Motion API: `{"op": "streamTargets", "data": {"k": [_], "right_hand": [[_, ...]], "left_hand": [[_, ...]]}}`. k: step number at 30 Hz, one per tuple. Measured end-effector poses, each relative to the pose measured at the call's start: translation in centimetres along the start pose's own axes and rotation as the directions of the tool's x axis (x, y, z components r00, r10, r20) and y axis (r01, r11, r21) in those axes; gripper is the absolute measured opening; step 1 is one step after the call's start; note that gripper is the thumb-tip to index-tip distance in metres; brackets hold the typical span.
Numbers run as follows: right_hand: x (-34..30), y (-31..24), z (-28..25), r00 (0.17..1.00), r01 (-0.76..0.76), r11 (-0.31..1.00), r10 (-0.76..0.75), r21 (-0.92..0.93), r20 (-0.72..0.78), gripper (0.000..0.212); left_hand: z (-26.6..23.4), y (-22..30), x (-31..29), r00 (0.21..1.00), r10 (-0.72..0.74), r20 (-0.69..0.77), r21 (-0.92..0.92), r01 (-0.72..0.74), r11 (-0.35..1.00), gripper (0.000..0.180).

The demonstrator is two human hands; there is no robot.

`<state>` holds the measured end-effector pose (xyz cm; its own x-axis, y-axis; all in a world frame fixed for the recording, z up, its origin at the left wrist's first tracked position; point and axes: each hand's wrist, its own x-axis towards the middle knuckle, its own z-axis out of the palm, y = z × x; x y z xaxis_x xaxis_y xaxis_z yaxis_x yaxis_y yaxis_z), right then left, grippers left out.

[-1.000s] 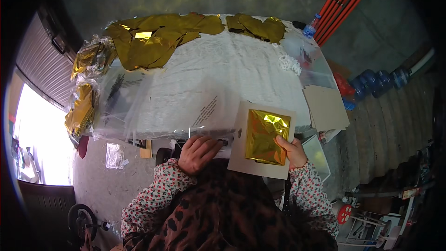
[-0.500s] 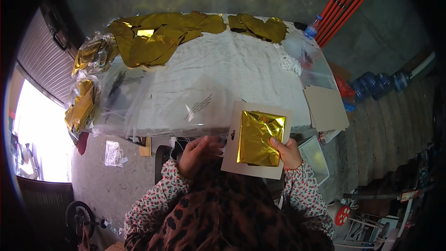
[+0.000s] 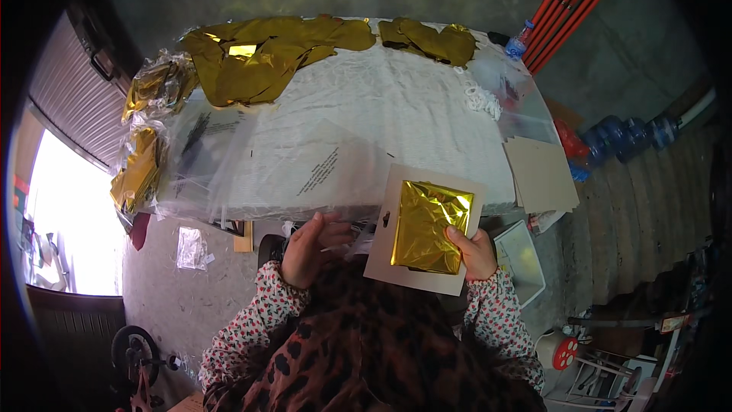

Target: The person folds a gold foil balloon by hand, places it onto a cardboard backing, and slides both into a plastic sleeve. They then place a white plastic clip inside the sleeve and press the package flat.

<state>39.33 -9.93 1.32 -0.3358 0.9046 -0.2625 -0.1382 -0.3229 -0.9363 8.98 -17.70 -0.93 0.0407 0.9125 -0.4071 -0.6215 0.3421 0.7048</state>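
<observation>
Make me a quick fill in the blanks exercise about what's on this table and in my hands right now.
1. The card is held in the ____ hand.
2. The foil on that card is ____ in colour.
3. The bagged foil lies along the ____ edge of the table.

Missing words: right; gold; left.
</observation>
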Motion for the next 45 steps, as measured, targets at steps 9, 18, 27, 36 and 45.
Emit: {"op": "streamTargets", "data": {"k": [9,18,27,36,45], "right_hand": [[0.4,-3.6,-0.8,0.951,-0.267,0.963,0.256,0.045,0.175,0.028],[1.4,-4.3,-1.8,0.890,-0.307,0.919,0.369,-0.247,0.266,0.029],[1.7,-4.4,-1.3,0.930,-0.282,0.955,0.296,-0.096,0.216,0.027],[2.3,-4.5,-1.5,0.894,-0.296,0.919,0.363,-0.259,0.264,0.029],[3.4,-1.6,-0.5,0.994,-0.056,0.998,0.054,0.014,0.098,0.022]], "left_hand": [[-0.5,-0.8,0.7,0.994,0.106,0.006,-0.007,-0.106,0.994,0.034],[1.1,-1.0,1.7,0.981,0.144,0.132,-0.159,-0.122,0.980,0.036],[2.3,-0.5,0.6,0.999,0.053,-0.007,-0.102,-0.053,0.993,0.041],[2.5,-0.9,1.2,0.987,0.156,-0.023,-0.125,-0.158,0.979,0.046],[1.9,-2.7,-0.1,0.986,0.094,0.140,-0.275,-0.052,0.960,0.049]]}}
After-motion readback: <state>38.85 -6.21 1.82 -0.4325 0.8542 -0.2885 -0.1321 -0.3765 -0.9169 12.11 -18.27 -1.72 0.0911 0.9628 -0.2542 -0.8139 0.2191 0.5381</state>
